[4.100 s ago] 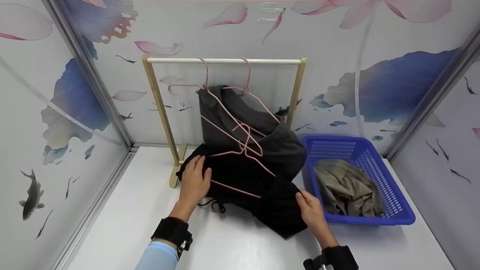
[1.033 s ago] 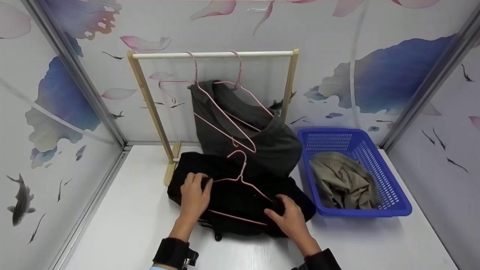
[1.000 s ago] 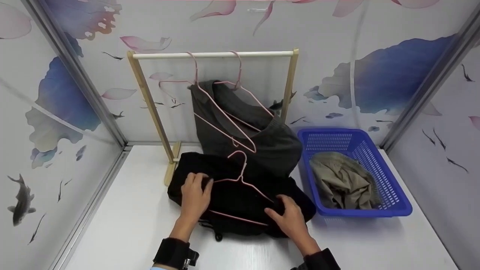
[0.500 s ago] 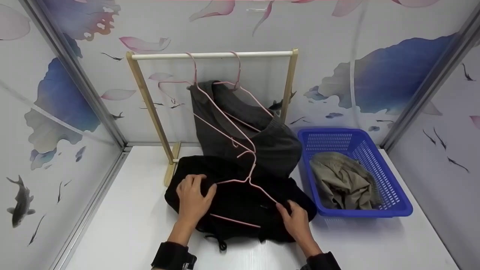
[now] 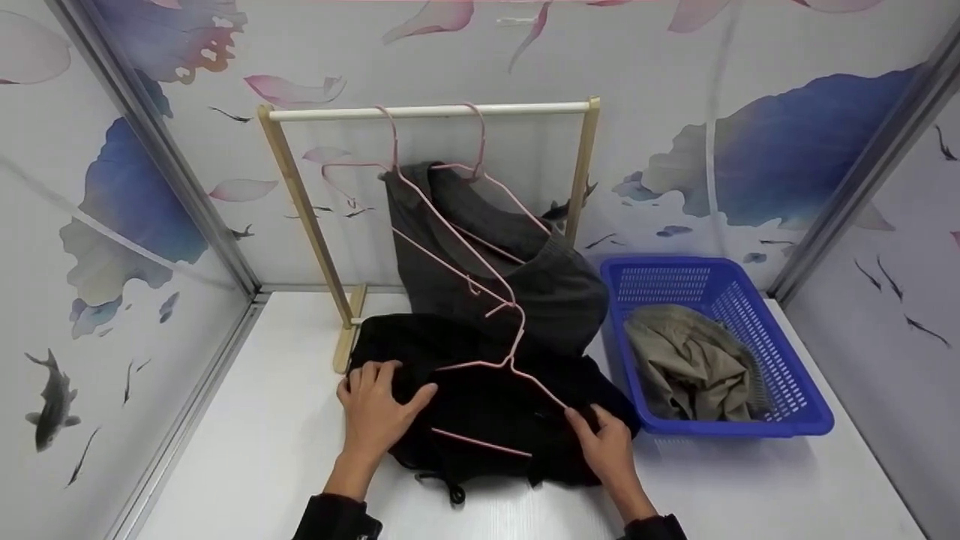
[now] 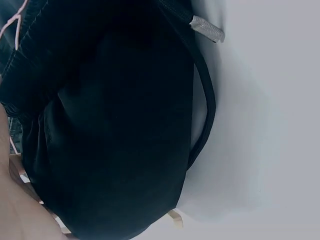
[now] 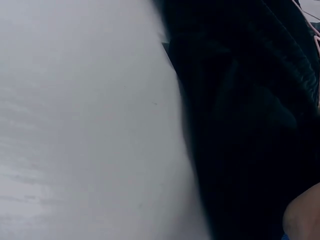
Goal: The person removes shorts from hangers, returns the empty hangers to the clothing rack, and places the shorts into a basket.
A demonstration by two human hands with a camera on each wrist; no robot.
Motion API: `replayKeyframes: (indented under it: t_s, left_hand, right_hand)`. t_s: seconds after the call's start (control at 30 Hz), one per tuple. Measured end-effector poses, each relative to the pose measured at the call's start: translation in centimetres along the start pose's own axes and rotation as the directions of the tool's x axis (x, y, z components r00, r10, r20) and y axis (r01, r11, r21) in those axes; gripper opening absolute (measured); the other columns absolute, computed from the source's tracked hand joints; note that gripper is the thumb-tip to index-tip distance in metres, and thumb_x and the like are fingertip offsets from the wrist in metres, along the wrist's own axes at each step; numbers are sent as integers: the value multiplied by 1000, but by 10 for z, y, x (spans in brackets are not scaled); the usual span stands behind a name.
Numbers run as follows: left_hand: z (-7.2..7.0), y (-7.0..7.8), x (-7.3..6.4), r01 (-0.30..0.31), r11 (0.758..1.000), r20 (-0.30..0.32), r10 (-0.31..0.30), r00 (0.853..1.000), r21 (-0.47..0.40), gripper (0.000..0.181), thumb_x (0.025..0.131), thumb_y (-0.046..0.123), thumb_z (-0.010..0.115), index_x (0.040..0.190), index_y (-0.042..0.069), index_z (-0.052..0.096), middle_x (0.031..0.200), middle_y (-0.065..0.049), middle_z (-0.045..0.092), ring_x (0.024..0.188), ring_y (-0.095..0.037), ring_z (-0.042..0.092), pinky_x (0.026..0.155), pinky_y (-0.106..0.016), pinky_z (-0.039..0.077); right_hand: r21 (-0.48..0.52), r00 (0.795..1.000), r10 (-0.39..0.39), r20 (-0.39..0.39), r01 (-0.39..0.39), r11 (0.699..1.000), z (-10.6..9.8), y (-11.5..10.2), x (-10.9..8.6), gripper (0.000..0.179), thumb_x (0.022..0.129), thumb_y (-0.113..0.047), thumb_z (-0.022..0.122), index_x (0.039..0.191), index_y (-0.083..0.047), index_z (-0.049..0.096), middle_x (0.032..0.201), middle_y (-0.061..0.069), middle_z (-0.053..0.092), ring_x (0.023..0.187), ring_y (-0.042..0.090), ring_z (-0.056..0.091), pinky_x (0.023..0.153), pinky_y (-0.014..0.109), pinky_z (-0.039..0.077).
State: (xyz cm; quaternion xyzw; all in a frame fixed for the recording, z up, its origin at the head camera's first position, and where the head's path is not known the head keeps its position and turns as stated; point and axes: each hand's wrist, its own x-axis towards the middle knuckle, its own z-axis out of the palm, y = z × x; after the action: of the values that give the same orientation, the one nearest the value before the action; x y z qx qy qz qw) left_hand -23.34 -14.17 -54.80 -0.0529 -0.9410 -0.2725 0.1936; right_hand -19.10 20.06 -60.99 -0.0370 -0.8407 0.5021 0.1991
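Black drawstring pants (image 5: 480,409) lie bunched on the white table, a pink clothes hanger (image 5: 512,361) set into their waist. The hanger's hook points toward the rack, and parts of its frame are hidden under black cloth. My left hand (image 5: 375,412) rests on the left side of the pants, thumb spread away from the fingers; some fingertips are lost in the cloth. At the hanger's right end, my right hand (image 5: 609,446) pinches the hanger, apparently along with some waistband cloth. The left wrist view shows the drawstring's metal tip (image 6: 207,29) beside the dark cloth.
Behind stands a small rack with a white rail (image 5: 427,112) and wooden posts. Two pink hangers hang there, with a grey garment (image 5: 495,277) draped just behind the black pants. To the right, a blue basket (image 5: 814,424) holds a khaki garment (image 5: 697,367).
The hanger and black pants have come nearer my body over four seconds. Lately the hanger has slid right with my right hand, while my left hand has shifted slightly left and its thumb spread.
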Motion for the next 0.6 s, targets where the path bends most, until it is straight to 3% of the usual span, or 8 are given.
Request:
replayKeyframes:
  t_s: [0.3, 0.6]
  left_hand:
    - [2, 2, -2, 30, 1000, -30, -30, 999, 10, 72, 83, 66, 73, 123, 6, 69, 116, -17, 58, 108, -38, 50, 98, -62, 30]
    - [6, 3, -7, 112, 992, -61, -116, 991, -58, 65, 87, 55, 76, 122, 2, 68, 125, -20, 53, 121, -40, 47, 107, -63, 28]
  right_hand:
    - [78, 997, 53, 51, -56, 995, -4, -2, -2, 34, 95, -18, 75, 71, -11, 54, 65, -6, 41, 63, 9, 43, 62, 23, 37]
    - [55, 998, 62, 7, -63, 997, -6, -4, -7, 24, 94, -16, 77, 75, -10, 64, 69, -4, 55, 67, 8, 50, 67, 24, 43]
